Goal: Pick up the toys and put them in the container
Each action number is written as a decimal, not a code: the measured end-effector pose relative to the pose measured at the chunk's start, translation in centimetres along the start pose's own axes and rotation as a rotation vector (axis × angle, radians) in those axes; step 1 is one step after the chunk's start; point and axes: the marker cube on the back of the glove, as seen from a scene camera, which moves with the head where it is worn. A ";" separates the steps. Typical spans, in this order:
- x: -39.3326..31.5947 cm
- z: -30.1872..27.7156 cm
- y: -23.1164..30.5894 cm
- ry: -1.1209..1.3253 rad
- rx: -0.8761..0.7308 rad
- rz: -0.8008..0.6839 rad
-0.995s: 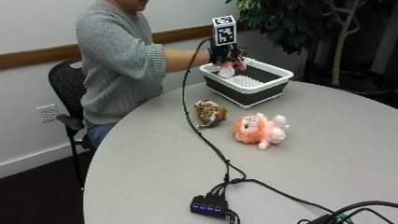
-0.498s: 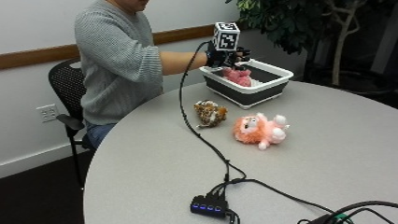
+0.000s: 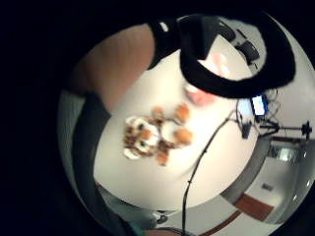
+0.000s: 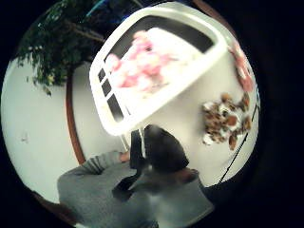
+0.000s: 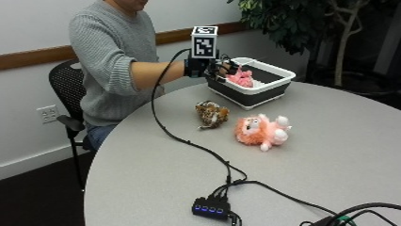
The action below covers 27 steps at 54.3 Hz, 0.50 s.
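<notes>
Hand: being held at bin rim, nothing gripped; finger pose can't be told. Pink toy lying in bin. Step judged: between picks. Next: brown toy, then orange toy, both lying on table, to be reached and grasped.

The grip is black-gloved. Just beside it stands the container, white along its rim with dark grey walls, and the toy lying inside is pink with paler pink patches. Below the grip on the light grey surface, the nearer toy is mottled brown, tan and white. Farther from the grip, the fluffy toy is orange-furred with pink limbs and whitish paws. The person's sweater is grey knit.
</notes>
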 end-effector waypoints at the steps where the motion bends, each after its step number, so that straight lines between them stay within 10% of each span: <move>1: 0.9 -0.1 0.2 -0.012 0.000 0.022; 27: 5.9 12.3 1.7 0.033 -0.291 0.155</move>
